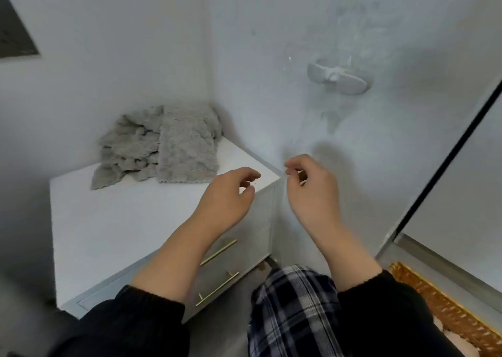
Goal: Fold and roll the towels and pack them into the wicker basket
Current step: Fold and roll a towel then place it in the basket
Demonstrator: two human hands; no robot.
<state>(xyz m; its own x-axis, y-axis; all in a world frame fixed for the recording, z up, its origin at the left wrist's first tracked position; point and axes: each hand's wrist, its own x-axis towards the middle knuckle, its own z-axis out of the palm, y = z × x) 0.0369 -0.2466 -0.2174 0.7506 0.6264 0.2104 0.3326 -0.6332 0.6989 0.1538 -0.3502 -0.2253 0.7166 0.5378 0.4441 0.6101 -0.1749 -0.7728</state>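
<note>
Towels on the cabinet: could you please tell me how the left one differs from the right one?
The left towel is crumpled into bunched folds; the right towel lies flatter and smoother. The right towel appears to overlap the left towel's edge. Both are grey, fluffy and rest on the white cabinet.

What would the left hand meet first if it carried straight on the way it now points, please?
Probably the white wall: the left hand aims past the corner of the nightstand, to the right of the grey towels. Depth is hard to judge.
</note>
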